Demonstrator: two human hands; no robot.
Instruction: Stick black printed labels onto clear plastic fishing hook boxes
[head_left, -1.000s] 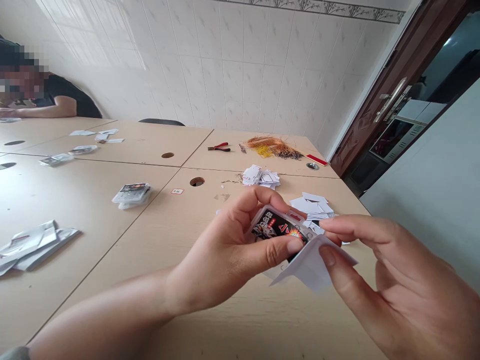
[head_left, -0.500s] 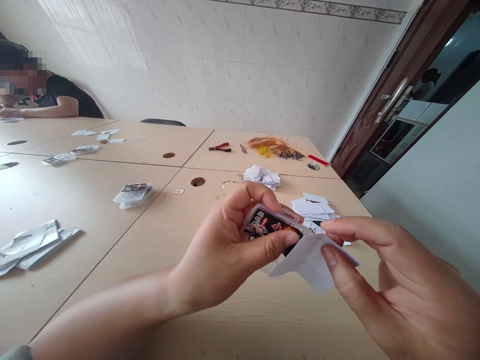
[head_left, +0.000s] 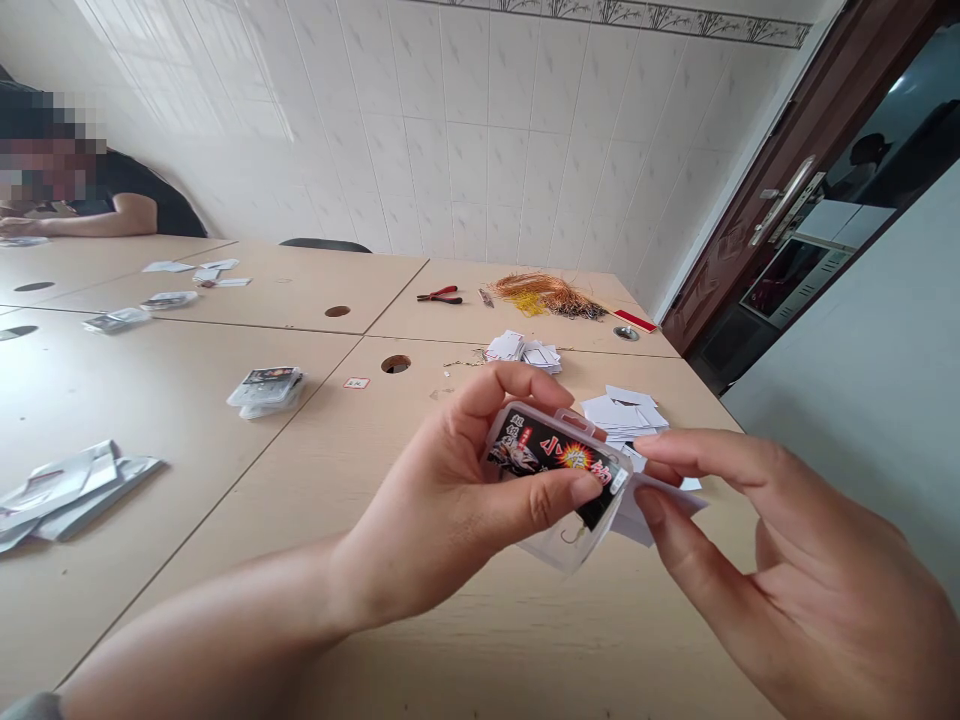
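The left hand (head_left: 442, 510) gripped a clear plastic case (head_left: 555, 462) holding a black printed card, its thumb across the front, above the surface (head_left: 300, 570). The right hand (head_left: 817, 570) pinched a folded white paper (head_left: 664, 510) beside the case's edge, near a pile of white paper slips (head_left: 619, 412).

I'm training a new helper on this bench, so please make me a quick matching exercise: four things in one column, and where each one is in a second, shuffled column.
Things:
1. Clear plastic case
2. Red-handled pliers
3. Bundle of golden strands
4. Pile of white paper slips

Places:
A. Far table, next to the red strip
B. Near table, just beyond the right hand
C. Held in the left hand
D. Far table, left of the small metal tool

Pairs: 1-C, 2-D, 3-A, 4-B
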